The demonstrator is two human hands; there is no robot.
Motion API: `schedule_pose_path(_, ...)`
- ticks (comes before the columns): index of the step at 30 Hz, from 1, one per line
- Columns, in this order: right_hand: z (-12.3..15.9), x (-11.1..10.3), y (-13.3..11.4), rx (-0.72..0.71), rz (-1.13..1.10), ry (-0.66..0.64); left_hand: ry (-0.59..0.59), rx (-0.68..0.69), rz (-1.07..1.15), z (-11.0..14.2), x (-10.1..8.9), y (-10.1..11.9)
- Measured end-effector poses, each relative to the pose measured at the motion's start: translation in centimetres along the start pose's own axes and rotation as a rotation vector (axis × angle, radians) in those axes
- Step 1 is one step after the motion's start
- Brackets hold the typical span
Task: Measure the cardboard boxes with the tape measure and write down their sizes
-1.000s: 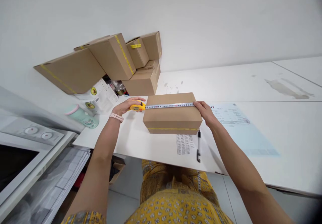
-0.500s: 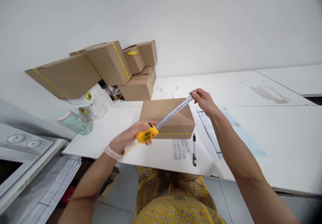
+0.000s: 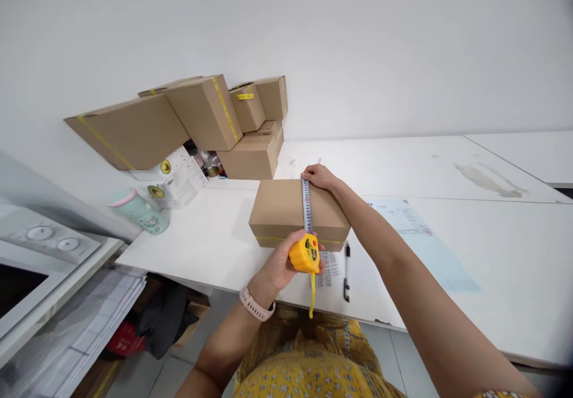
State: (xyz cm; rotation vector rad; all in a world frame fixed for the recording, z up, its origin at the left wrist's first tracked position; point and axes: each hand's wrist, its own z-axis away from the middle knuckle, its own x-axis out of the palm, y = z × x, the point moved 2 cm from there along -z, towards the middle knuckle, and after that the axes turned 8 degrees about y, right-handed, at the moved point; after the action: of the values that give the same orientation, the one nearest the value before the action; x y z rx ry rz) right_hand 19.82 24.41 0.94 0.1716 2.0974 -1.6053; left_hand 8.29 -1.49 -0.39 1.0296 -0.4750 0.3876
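A closed brown cardboard box (image 3: 280, 204) lies on the white table in front of me. My left hand (image 3: 284, 264) is wrapped around the yellow case of a tape measure (image 3: 305, 253) at the box's near side, and a yellow strap hangs below the case. The metal blade (image 3: 307, 207) runs across the box's top, front to back. At the far top edge, the fingers of my right hand (image 3: 320, 176) pinch the end of the blade. A pen (image 3: 347, 272) and a sheet of printed figures (image 3: 330, 270), partly hidden by my left hand, lie by the box.
Several cardboard boxes (image 3: 201, 111) are stacked at the back left against the wall. A mint tumbler (image 3: 141, 212) leans near the left edge beside a white carton with avocado pictures (image 3: 181, 177). Bluish papers (image 3: 425, 249) lie on the right. A white appliance with knobs (image 3: 49, 237) stands at far left.
The blade ran lengthwise along the box one second ago, then lifted off; now it lies across the width. My left hand came to the near side, my right to the far edge.
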Motion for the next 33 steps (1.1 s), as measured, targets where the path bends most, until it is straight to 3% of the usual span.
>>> schedule_pose_path(7,1.1,-0.2,0.4,0.021,0.024,-0.023,0.017,-0.001,0.038,1.4,0.5,-2.1)
schedule_pose_path(11,1.4,-0.1,-0.1,0.019,-0.003,-0.017,0.027,-0.007,0.009,1.3,0.6,-1.7)
schedule_pose_path(13,1.6,-0.5,-0.4,-0.012,-0.091,0.063,0.041,0.024,-0.03,1.8,0.4,-1.2)
schedule_pose_path(16,3.0,-2.4,0.1,-0.02,-0.274,0.337,0.12,0.223,-0.116,3.5,-1.4,-0.5)
schedule_pose_path(18,5.2,-3.9,1.3,0.032,-0.343,0.501,0.246,0.423,-0.186,4.8,-3.6,-0.1)
schedule_pose_path(20,8.6,-5.2,3.0,0.077,-0.343,0.56,0.416,0.59,-0.252,5.6,-6.4,0.0)
schedule_pose_path(23,14.6,-5.7,5.1,0.077,-0.247,0.475,0.602,0.673,-0.303,5.7,-10.2,0.0)
schedule_pose_path(27,19.8,-4.6,5.5,-0.069,-0.181,0.178,0.514,0.567,-0.284,4.2,-11.9,0.4)
schedule_pose_path(29,20.2,-4.4,4.7,-0.107,-0.144,0.153,0.447,0.561,-0.266,3.6,-11.5,1.6)
schedule_pose_path(33,17.3,-5.5,2.2,-0.084,-0.088,0.299,0.379,0.674,-0.233,2.6,-9.7,5.8)
